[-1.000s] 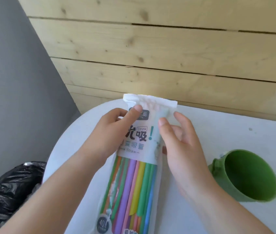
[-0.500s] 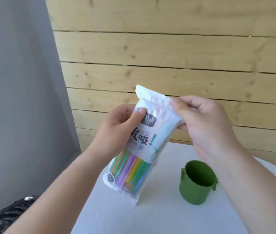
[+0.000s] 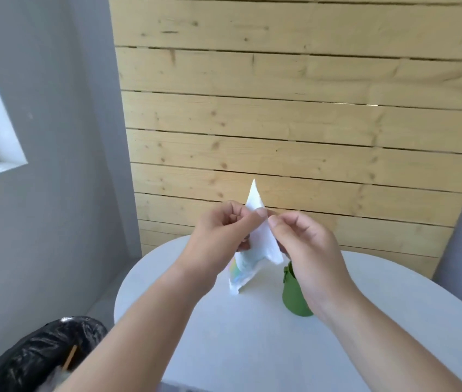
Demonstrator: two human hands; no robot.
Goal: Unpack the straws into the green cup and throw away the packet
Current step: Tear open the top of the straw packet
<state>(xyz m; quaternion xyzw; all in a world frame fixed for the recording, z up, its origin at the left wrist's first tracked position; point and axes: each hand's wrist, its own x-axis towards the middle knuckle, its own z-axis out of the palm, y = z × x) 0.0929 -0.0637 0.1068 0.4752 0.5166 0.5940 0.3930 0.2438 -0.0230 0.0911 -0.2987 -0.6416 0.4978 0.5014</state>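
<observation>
No writing can be read. The packet turns its plain white side to the camera, and the straws show only as a faint blurred stripe of pale colours near its lower end. The left hand and the right hand both pinch the packet's upper part, thumbs nearly meeting and fingers curled. The packet hangs just left of the green cup and reaches above it. I cannot tell if its bottom corner touches the table. The cup's mouth and right side are hidden behind the right wrist. Far left of the cup and lower, a black bin bag is cut off by the frame edge.
</observation>
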